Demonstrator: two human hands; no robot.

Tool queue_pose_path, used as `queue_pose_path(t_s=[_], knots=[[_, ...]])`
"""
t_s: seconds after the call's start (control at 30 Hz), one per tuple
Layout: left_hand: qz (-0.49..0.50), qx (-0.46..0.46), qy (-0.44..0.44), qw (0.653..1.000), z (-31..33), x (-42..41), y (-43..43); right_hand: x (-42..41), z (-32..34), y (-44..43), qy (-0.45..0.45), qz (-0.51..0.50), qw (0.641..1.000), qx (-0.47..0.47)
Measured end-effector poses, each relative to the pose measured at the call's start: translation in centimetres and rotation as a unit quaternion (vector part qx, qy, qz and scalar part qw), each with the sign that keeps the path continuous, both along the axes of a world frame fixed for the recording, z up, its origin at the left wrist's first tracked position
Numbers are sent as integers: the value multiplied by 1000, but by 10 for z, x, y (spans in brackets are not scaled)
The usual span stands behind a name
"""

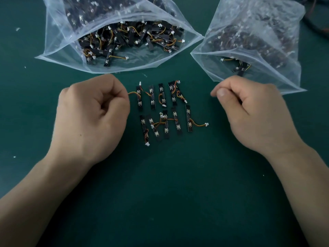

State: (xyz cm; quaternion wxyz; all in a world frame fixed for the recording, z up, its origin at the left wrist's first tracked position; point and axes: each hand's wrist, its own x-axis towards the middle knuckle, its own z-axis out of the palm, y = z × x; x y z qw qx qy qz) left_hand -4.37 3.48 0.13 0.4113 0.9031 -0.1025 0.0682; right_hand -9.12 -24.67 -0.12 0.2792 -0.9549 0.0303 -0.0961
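Workpiece: top-left board (pixel 139 100), a narrow black strip with two small push-buttons, lying flat on the green mat (pixel 169 193) at the left end of the upper row, just beside the left hand (pixel 92 114)
Lead: thin orange-and-yellow lead (pixel 133 93) running from that board into the left hand's fingers
Left hand: fingers curled into a fist, pinching the far end of the lead; the connector is hidden inside the fist
Right hand: right hand (pixel 249 111) curled, thumb pressed against forefinger, nothing visible in the pinch; well apart from the boards, near the mouth of the right bag (pixel 284 81)
Layout: upper row (pixel 161 94) and lower row (pixel 175 123) of like boards between the two hands, some leads crossing
Stock: left bag (pixel 53 41), clear plastic, open and full of the same boards
Handling, judged: very light; board stiff, lead limp; a pull on the lead will likely drag or swing the board, and the joint looks the weakest point
Hold point, judged: the two long edges between the buttons, not the button caps; use the lead only for gentle positioning
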Motion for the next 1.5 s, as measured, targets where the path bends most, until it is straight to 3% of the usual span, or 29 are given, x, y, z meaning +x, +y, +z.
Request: queue_pose_path(t_s=[0.1, 0.3, 1.2, 1.5], knots=[[73, 92, 6, 993, 2, 1, 0, 0, 0, 4, 12, -5, 1000, -21], [71, 152, 14, 986, 5, -1, -3, -2, -1, 3, 15, -5, 1000, -24], [68, 159, -9, 985, 1, -1, -4, -3, -1, 5, 7, -7, 1000, -20], [56, 188, 26, 980, 3, -2, -1, -4, 4, 9, 6, -6, 1000, -16]])
